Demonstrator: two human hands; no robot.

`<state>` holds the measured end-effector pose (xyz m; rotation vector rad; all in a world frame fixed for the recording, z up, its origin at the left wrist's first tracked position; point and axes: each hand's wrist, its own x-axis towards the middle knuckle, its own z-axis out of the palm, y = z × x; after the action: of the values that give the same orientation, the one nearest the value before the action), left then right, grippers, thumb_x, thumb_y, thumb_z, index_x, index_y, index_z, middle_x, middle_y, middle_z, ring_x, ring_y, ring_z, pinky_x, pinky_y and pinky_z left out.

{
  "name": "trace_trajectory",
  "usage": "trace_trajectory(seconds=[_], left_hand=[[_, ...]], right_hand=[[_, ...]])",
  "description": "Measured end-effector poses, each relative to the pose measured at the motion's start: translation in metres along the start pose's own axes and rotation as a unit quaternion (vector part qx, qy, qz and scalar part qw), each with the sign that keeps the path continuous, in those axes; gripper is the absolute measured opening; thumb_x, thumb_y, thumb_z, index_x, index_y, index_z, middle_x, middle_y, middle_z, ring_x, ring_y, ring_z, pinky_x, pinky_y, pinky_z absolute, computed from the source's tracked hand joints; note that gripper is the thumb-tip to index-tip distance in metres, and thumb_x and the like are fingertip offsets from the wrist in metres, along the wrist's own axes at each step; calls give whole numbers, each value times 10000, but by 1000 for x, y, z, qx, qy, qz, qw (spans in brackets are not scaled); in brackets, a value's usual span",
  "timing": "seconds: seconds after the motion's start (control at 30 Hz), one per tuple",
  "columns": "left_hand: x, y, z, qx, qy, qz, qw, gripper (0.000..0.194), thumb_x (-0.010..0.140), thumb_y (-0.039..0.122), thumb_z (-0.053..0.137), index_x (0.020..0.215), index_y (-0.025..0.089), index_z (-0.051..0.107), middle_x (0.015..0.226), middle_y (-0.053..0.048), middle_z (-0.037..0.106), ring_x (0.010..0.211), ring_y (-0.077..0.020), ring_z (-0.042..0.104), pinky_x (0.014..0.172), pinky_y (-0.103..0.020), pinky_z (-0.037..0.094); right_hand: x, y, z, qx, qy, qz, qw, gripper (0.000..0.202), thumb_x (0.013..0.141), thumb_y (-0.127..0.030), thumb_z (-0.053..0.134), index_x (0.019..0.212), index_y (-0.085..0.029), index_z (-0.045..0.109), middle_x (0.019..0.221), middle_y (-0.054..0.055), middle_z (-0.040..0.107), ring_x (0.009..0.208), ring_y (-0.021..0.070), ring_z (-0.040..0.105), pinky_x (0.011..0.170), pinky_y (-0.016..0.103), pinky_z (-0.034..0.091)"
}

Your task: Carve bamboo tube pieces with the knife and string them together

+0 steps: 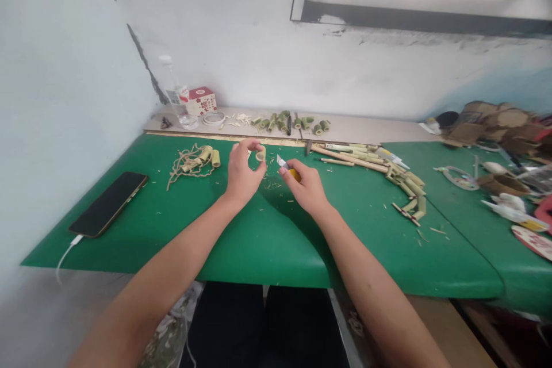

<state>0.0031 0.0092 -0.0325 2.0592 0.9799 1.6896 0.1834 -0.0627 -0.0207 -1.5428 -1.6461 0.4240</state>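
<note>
I see the left hand (pixel 242 171) pinching a short bamboo piece (pixel 261 154) between thumb and fingers, over the middle of the green mat (pixel 267 250). Right hand (pixel 307 186) curled round a utility knife (pixel 282 162), blade toward the bamboo, not touching. Shavings (pixel 271 185) lie on the mat under both. Left of the hands I have tangled twine (pixel 175 169) with bamboo bits; near left, a phone (pixel 108 204) on a white cable (pixel 64 256). Right: hammer (pixel 353 160), then a curved row of bamboo tubes (pixel 416 187). Far edge, left to right: bottle (pixel 172 98), box (pixel 202 103), tape roll (pixel 213 119), green bamboo cuts (pixel 282 122).
</note>
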Motion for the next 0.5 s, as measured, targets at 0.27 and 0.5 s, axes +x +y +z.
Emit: trace_trajectory(seconds=[0.27, 0.5], left_hand=[[0, -2, 1, -26, 13, -20, 999, 480, 858, 52, 705, 1250, 274, 541, 1116, -23, 715, 1125, -203, 722, 1077, -398, 556], [-3, -1, 6, -84, 3, -34, 996, 541, 874, 117, 757, 1309, 275, 477, 1109, -28, 703, 1006, -175, 736, 999, -371, 590]], right_hand=[[0, 0, 0, 1, -4, -2, 1000, 347, 1006, -540, 564, 953, -220, 685, 620, -28, 580, 564, 151, 469, 582, 288, 317], [0, 0, -1, 1, -3, -1, 1000, 345, 998, -538, 566, 957, -217, 685, 633, -22, 588, 570, 154, 477, 593, 294, 316]])
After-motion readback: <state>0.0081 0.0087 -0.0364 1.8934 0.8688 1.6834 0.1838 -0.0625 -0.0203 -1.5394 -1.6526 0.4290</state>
